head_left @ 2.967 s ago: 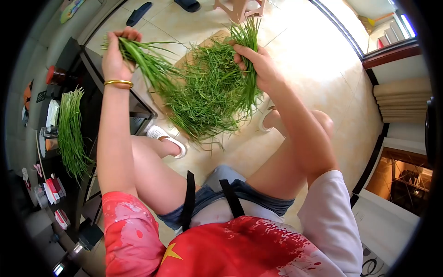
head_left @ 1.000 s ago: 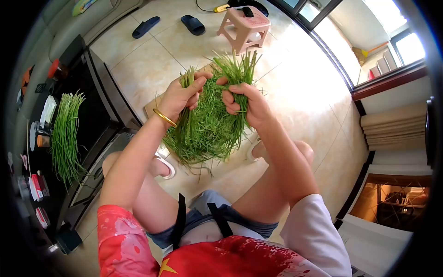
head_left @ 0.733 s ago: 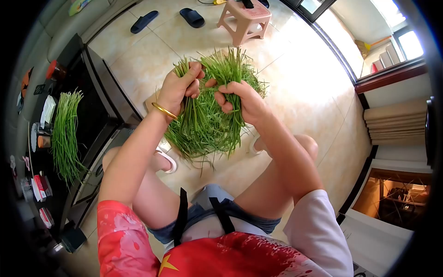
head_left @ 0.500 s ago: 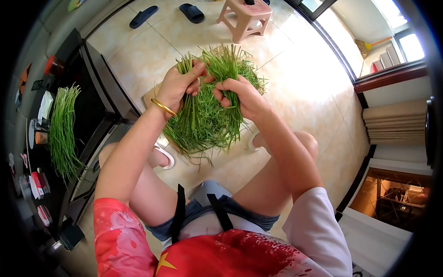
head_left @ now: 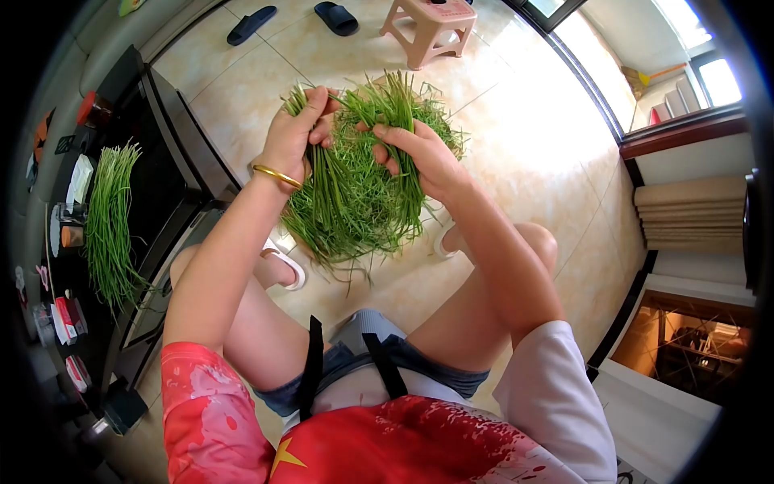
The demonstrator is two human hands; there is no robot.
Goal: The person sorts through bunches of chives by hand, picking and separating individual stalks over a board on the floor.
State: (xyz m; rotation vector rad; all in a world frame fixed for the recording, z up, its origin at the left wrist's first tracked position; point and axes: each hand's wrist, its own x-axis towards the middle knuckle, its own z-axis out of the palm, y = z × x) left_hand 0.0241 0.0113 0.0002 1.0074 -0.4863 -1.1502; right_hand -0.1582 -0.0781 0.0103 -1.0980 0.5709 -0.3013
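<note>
Long thin green stalks that look like chives fill both hands. My left hand (head_left: 292, 139), with a gold bangle (head_left: 277, 176) at the wrist, is closed round a bunch of chives (head_left: 329, 189) near its cut ends. Another bunch (head_left: 401, 101) is gripped in my right hand (head_left: 423, 157), its ends sticking up above the fingers. A few stalks stretch across the gap between the hands. Below them, a loose pile of chives (head_left: 359, 222) spreads over the floor between my feet.
A neat bundle of chives (head_left: 111, 218) lies on the black table (head_left: 161, 153) at left, beside jars and small packets. A pink stool (head_left: 427, 36) and dark slippers (head_left: 336, 18) stand beyond the pile. A cabinet (head_left: 685, 347) is at right.
My left hand has moved left and slightly up with its bunch, widening the gap between the hands. My right hand has stayed nearly in place, still holding its bunch.
</note>
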